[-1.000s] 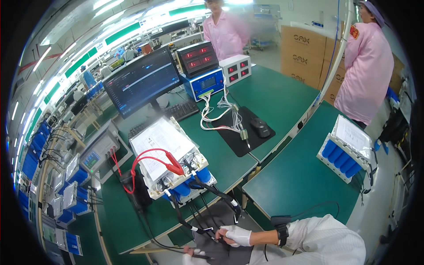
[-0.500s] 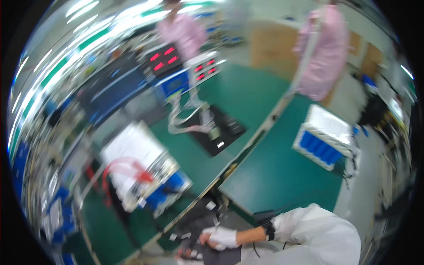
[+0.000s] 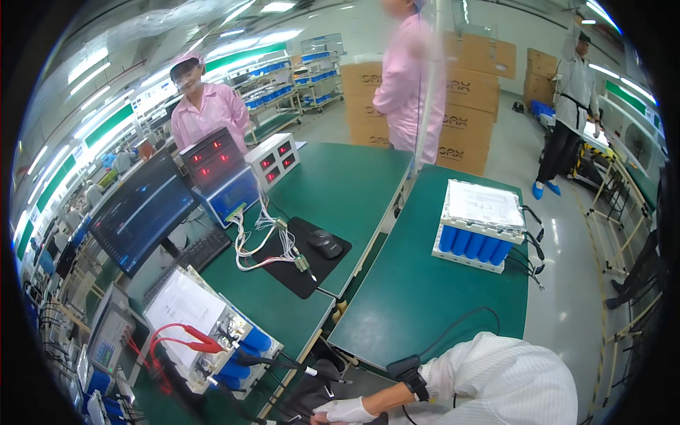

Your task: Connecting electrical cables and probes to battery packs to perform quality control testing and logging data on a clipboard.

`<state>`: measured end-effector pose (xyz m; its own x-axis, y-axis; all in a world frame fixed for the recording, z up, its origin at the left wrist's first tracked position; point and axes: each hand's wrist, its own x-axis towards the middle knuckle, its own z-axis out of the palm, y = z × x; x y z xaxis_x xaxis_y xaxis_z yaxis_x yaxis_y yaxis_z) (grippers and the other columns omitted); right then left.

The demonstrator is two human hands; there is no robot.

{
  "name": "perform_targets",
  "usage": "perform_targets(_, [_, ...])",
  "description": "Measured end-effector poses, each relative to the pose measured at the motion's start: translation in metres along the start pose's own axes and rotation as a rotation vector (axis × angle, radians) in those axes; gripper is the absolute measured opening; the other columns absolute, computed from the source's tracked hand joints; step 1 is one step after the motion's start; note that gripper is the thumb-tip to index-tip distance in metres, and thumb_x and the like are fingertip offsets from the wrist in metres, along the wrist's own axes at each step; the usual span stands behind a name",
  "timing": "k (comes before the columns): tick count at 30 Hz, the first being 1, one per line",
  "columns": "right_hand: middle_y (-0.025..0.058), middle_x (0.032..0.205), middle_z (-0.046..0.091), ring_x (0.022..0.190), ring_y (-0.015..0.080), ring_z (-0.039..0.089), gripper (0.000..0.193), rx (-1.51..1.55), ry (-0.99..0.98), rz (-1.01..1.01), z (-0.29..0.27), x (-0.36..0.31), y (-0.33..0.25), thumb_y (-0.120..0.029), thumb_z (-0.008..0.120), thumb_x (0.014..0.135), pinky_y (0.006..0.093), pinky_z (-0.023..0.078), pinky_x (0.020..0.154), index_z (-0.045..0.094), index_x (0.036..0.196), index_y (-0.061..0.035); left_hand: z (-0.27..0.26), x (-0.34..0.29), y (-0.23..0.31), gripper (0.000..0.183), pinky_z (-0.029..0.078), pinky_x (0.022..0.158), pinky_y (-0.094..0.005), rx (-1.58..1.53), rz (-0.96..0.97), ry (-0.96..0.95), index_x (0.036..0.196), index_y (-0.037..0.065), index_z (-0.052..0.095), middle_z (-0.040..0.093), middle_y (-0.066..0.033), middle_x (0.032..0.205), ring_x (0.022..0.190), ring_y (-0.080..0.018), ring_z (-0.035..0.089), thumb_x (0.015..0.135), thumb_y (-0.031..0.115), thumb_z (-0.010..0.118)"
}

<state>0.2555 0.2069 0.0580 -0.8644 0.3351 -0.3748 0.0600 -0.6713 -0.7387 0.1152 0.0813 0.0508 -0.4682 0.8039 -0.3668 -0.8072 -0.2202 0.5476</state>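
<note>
White-gloved, the right hand [image 3: 341, 411] sits at the lower edge near black cables [image 3: 273, 362]; whether it grasps one, I cannot tell, nor the left hand's state. The cables lead from a blue pack [image 3: 231, 368] on the green table [image 3: 280, 316], a red clip [image 3: 205, 345] at its top. Another pack [image 3: 478, 241] stands to the right.

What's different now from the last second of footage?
The view has swung right, so the near battery pack and far pack sit further left in it. The left hand is out of sight; the right hand shows at the lower edge, its grip unclear. A person in white has appeared at right. Unchanged: the red clip on the near battery pack, the far pack on its table.
</note>
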Motion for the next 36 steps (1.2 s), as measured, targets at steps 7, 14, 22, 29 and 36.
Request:
perform_targets(7, [-0.0023,0.050,0.039,0.038,0.0086,0.034,0.033,-0.072,-0.030,0.047,0.002,-0.002,0.002,-0.038,0.042,0.099,0.0262,0.026,0.036,0.058,0.094,-0.0092,-0.006,0.003,0.002,0.031,0.047,0.089,-0.0428,0.075,-0.041,0.069,0.116,0.005,0.050,0.058,-0.0107,0.102,0.094,-0.0259,0.055,0.096,0.028,0.054])
perform_targets(14, [-0.0014,0.047,0.038,0.034,0.0101,0.031,0.039,-0.086,0.034,0.117,0.005,0.002,0.008,-0.040,0.038,0.099,0.0278,0.023,0.033,0.055,0.085,-0.0091,-0.008,0.001,0.004,0.030,0.047,0.087,-0.0417,0.081,-0.041,0.101,0.118,0.007,0.050,0.058,-0.0099,0.102,0.094,-0.0247,0.055,0.096,0.027,0.055])
perform_targets(22, [0.0002,0.050,0.043,0.036,0.0101,0.035,0.042,-0.150,0.048,0.058,-0.001,0.009,0.016,-0.042,0.038,0.099,0.0276,0.028,0.034,0.057,0.083,-0.0070,-0.022,0.028,0.003,0.028,0.047,0.085,-0.0412,0.087,-0.170,0.385,0.118,0.006,0.049,0.058,-0.0107,0.102,0.091,-0.0248,0.055,0.096,0.024,0.053])
perform_targets(29, [-0.0033,0.051,0.038,0.040,0.0070,0.032,0.039,-0.098,0.003,0.094,-0.005,0.005,0.021,-0.040,0.037,0.101,0.0247,0.025,0.037,0.054,0.087,-0.0075,-0.014,0.009,-0.003,0.018,0.047,0.069,-0.0369,0.108,-0.042,0.275,0.103,0.017,0.054,0.055,-0.0011,0.086,0.079,-0.0184,0.053,0.091,0.029,0.060])
perform_targets(36, [-0.0006,0.050,0.041,0.038,0.0092,0.035,0.039,-0.137,0.033,0.013,-0.002,0.007,0.020,-0.037,0.038,0.100,0.0265,0.027,0.038,0.054,0.082,-0.0062,-0.023,0.016,-0.007,0.020,0.047,0.068,-0.0365,0.105,-0.012,0.270,0.104,0.018,0.054,0.056,0.0000,0.083,0.075,-0.0179,0.054,0.090,0.030,0.063])
